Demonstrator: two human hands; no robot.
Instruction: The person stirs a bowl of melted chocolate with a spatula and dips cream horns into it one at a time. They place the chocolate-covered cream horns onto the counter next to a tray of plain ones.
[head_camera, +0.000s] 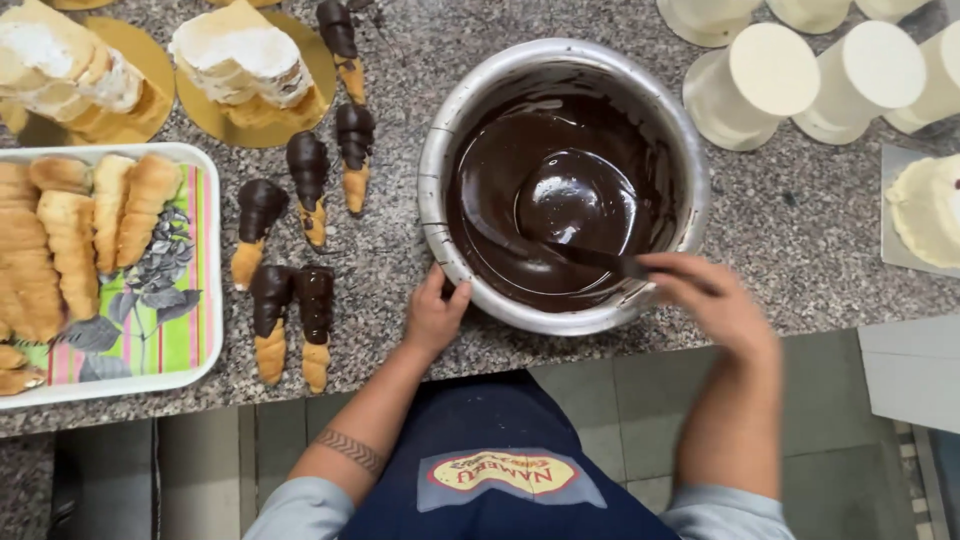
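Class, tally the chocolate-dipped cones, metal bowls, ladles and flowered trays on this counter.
dipped cones: 6
bowl: 1
ladle: 1
tray: 1
Total: 9

Bare surface (800, 210) lies right of the bowl (440, 150); dipped pastries (300, 260) crowd its left, white cups (800, 70) block behind

Speckled granite counter (800, 220) (bowl (440, 200), tray (205, 300), pastries (310, 180))
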